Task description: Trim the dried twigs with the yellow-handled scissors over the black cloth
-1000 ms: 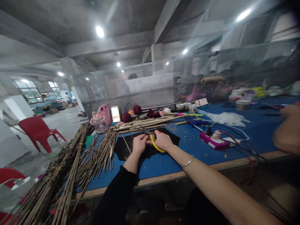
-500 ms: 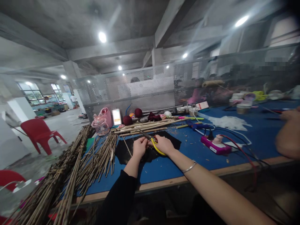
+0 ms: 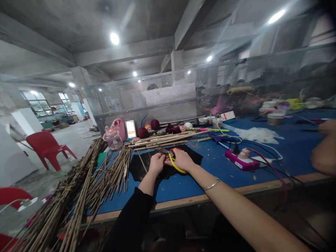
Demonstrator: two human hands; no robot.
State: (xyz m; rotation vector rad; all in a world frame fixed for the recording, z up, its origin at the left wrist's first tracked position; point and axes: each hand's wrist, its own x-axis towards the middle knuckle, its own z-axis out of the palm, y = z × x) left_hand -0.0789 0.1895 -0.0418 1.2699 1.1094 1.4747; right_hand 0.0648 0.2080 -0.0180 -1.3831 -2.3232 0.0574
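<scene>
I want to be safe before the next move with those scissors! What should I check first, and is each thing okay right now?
1. Right hand has hold of the scissors: ok.
2. Left hand well away from the blades: not ok, it looks very close to them.
3. You know what the left fingers are pinching: cannot tell, it's too small and hidden.
4. Both hands above the black cloth: ok.
5. Power strip apart from the scissors: ok, it's off to the right.
6. All the sticks fully on the table: not ok, many stick out past the edge.
</scene>
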